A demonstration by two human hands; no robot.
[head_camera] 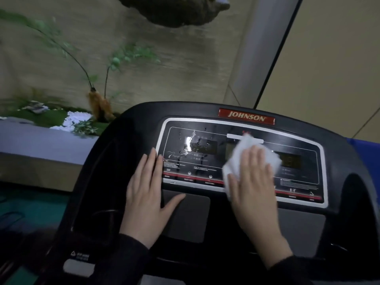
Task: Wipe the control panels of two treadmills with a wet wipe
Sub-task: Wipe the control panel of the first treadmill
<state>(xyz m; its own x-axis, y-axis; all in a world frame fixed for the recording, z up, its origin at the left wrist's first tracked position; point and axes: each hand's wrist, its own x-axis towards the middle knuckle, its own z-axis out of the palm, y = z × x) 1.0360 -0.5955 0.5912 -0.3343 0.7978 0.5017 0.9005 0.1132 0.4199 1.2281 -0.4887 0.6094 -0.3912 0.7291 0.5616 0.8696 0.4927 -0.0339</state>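
**White wipe under a flat hand**

White wet wipe (pixel 236 159) lay creased under the right hand (pixel 254 186), whose straight fingers pressed it against the middle of the control panel (pixel 201 159). The hand covered much of it, so its long axis was unclear; the fingers pointed toward the red JOHNSON badge (pixel 246 116) above the panel. Left of the panel the left hand (pixel 147 192) rested flat, holding nothing, thumb on the grey pad (pixel 191 214) below it. Blurred plants (pixel 82 124) stood beyond the panel's left end.

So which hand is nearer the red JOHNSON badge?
Right. The right hand presses the wipe directly below the badge; the left hand rests farther off, lower left.
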